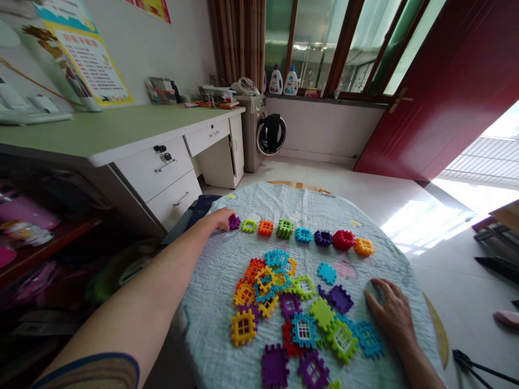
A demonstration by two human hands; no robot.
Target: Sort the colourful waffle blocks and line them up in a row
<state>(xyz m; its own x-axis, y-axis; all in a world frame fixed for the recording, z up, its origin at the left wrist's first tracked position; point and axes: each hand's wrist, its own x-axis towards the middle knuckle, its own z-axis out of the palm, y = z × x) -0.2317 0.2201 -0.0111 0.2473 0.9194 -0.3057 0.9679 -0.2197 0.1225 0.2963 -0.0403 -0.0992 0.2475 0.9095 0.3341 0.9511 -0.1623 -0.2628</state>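
Note:
At the left end of a row of interlocking plastic blocks, my left hand [223, 219] has its fingers closed around a purple block [234, 222]. Along the row to its right stand a lime block [248, 226], an orange block [266, 228], a green block [285, 229], a light blue block [303, 234], a dark purple block [323, 237], a red stack [343, 239] and a yellow block [365, 247]. My right hand [391, 310] rests open on the cloth, fingers apart, beside a blue window piece [368, 338]. Loose notched pieces, including a yellow window piece [244, 327], lie piled nearer me.
A pale blue cloth [211, 302] covers the round table. To the left stand a green-topped desk [133, 127] and cluttered shelves. A washing machine [249, 129] with its door open, detergent bottles [276, 81] and a red door [430, 86] are farther back.

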